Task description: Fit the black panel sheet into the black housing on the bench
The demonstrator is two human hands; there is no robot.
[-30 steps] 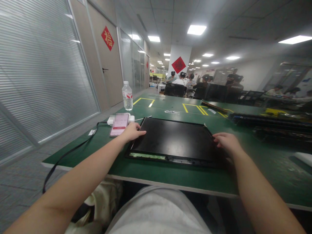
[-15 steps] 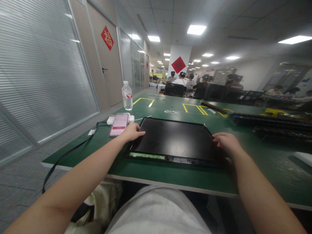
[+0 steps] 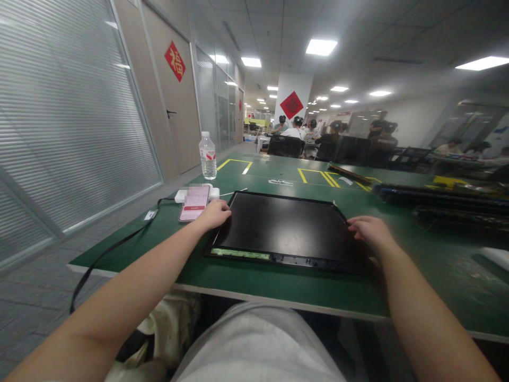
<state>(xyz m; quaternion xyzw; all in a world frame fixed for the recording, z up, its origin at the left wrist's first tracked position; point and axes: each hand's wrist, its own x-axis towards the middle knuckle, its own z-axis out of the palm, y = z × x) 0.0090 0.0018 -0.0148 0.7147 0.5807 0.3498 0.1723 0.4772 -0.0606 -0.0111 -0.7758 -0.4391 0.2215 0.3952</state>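
A flat black display panel (image 3: pixel 286 225) lies on the green table before me, with a thin dark frame round it. Along its near edge runs a green circuit strip (image 3: pixel 240 254) on the left and a dark strip on the right. My left hand (image 3: pixel 216 213) grips the panel's left edge, fingers closed and partly hidden behind it. At the right edge, my right hand (image 3: pixel 369 231) pinches the frame between thumb and fingers. A phone (image 3: pixel 194 204) with a lit screen leans by a white power strip (image 3: pixel 182 196) beside my left hand.
A water bottle (image 3: pixel 208 156) stands at the back left of the green table (image 3: pixel 278 284). Dark panel parts (image 3: pixel 413 195) are piled at the right, near a white object (image 3: pixel 495 259). A black cable (image 3: pixel 115 252) hangs over the left edge. Several people sit at tables further back.
My left thumb has drawn back from the panel's face to its left edge. The right hand and the panel stay practically where they were.
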